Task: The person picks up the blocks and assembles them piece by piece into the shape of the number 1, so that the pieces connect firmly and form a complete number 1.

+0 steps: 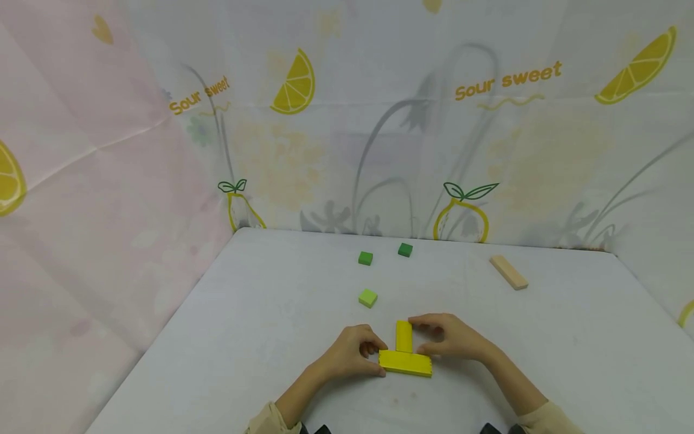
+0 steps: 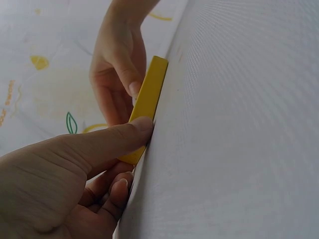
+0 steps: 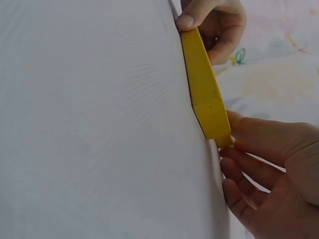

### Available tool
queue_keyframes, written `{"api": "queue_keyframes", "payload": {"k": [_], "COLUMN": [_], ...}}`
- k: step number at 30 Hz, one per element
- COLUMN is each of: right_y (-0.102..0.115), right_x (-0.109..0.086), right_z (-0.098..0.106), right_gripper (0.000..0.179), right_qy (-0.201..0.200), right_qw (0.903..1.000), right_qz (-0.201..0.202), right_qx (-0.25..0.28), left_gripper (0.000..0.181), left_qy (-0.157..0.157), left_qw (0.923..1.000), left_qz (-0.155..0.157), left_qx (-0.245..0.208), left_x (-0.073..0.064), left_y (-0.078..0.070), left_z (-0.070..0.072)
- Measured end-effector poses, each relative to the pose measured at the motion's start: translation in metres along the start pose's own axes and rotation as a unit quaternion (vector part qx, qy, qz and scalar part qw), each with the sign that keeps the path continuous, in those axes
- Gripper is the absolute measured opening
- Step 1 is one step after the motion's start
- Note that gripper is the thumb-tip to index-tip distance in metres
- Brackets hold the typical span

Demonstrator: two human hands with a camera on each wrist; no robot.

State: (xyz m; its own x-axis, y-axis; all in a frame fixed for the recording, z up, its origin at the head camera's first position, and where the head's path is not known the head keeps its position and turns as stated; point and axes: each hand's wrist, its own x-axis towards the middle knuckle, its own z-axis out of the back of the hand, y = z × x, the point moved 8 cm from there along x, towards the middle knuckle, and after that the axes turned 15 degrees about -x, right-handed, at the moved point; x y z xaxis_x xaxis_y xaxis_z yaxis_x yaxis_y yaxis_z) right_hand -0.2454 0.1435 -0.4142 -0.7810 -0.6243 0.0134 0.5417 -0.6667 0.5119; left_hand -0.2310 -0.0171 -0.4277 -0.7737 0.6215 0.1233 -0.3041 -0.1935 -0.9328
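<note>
Two yellow blocks lie on the white table, meeting in an upside-down T in the head view. The longer yellow block (image 1: 405, 363) runs crosswise on the near side; the shorter yellow block (image 1: 403, 336) points away from its middle. My left hand (image 1: 352, 352) pinches the long block's left end, thumb on the near face (image 2: 142, 124) and fingers behind. At the short block's right side is my right hand (image 1: 452, 337), index fingertip at its far corner and thumb close to where the blocks meet. In the right wrist view, the long block (image 3: 204, 84) partly hides the short one.
Beyond the hands sits a light green block (image 1: 367, 298), with a green block (image 1: 365, 258) and a darker green block (image 1: 405, 249) farther back. A plain wooden block (image 1: 508, 272) lies at the back right. Lemon-printed cloth (image 1: 347, 150) hangs behind the table.
</note>
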Motion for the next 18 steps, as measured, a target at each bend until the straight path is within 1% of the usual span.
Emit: {"api": "queue_keyframes", "payload": {"k": [7, 13, 18], "right_y": [0.0006, 0.0014, -0.0005], "right_x": [-0.005, -0.0069, -0.0075], "right_z": [0.0028, 0.0036, 0.0026], "right_gripper": [0.049, 0.049, 0.051], "right_qy": [0.011, 0.022, 0.032], "right_qw": [0.9998, 0.9993, 0.9987], "right_qz": [0.009, 0.017, 0.024], "right_qx": [0.014, 0.025, 0.031], "left_gripper": [0.031, 0.031, 0.031], "left_qy": [0.0, -0.001, -0.001], "left_qw": [0.9999, 1.0, 0.9999], "left_qz": [0.011, 0.009, 0.014], "left_qx": [0.004, 0.0, -0.001], "left_x": [-0.0001, 0.0004, -0.0001], "left_y": [0.001, 0.0016, 0.0019], "left_z": [0.0, 0.0, -0.0002]}}
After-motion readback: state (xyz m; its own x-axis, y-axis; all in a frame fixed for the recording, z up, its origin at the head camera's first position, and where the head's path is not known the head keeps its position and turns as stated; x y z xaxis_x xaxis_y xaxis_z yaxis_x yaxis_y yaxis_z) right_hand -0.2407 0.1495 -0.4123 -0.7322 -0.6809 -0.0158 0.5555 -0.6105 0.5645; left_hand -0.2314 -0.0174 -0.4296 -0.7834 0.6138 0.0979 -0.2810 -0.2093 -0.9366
